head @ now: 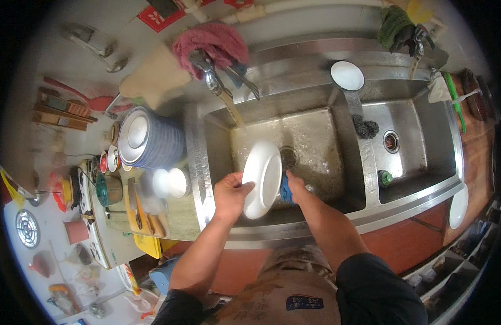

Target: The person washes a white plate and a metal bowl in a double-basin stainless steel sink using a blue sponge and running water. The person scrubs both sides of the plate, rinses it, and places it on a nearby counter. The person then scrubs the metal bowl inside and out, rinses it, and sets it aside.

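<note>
My left hand (233, 196) grips the edge of a white plate (261, 178), thumb on its near face. The plate is tilted up on edge over the large left basin of a stainless steel sink (311, 126), its underside turned partly to the right. Close to the plate's right side, my right hand (298, 187) holds a blue cloth (287, 191); whether the cloth touches the plate cannot be made out. A thin stream of water appears to run from the left faucet (211, 81) into this basin. The drain (289, 157) lies partly behind the plate.
A stack of blue-rimmed dishes (153, 138) and white bowls (179, 183) stand left of the sink. On the divider are a white bowl (347, 76) and a dark scouring pad (365, 126). The right basin holds a green-topped item (385, 178). A pink towel (216, 44) hangs above the faucet.
</note>
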`<state>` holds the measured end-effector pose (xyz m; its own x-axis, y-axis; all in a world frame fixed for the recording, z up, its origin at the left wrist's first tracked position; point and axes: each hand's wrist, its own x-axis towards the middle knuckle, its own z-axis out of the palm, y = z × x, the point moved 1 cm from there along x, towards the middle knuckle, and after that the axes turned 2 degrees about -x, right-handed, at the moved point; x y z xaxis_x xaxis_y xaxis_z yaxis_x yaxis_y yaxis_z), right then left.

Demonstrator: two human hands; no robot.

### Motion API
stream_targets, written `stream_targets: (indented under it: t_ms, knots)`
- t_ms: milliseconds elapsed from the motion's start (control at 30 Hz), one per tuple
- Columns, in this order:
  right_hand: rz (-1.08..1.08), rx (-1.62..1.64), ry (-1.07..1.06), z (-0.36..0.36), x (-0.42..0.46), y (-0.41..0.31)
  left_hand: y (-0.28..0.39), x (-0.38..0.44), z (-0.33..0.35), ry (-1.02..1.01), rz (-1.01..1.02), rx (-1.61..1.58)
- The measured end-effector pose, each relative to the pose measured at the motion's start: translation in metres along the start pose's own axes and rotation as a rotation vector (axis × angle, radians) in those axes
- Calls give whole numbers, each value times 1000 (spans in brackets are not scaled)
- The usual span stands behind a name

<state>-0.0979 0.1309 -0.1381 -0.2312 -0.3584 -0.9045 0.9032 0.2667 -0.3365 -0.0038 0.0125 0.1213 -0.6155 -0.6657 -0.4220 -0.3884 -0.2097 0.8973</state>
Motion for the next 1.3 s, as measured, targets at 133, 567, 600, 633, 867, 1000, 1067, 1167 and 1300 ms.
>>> stream_targets:
  t_ms: [133,567,600,633,867,1000,1067,1167,1300]
  knots:
    - [109,395,-456,17,-33,4,11,-8,-15,78,-10,-148]
    - [-361,-349,-219,19,-71,-111,-26,-2,-74,-296,-526,-542]
    - [-423,-399,-238,27,-77,-120,-21,-2,-68,-295,-484,-476]
    - [-493,-444,-247,31,-81,-129,-13,-3,-58,-306,-439,-407]
    - [-1396,-900,-35,89,-162,-116,-27,0,-25,-157,-156,-204]
    - [-1729,-1137,-136,108,-204,-82,-37,5,-25,-121,-40,-236]
    - [-1732,-1121,-135,106,-205,-89,-30,0,-21,-113,-62,-228]
    - [-1657,-1087,53,96,-192,-121,-25,-9,-23,-139,-159,-236]
    - [-973,-644,91,60,-134,-145,-24,-13,-20,-95,-188,-289]
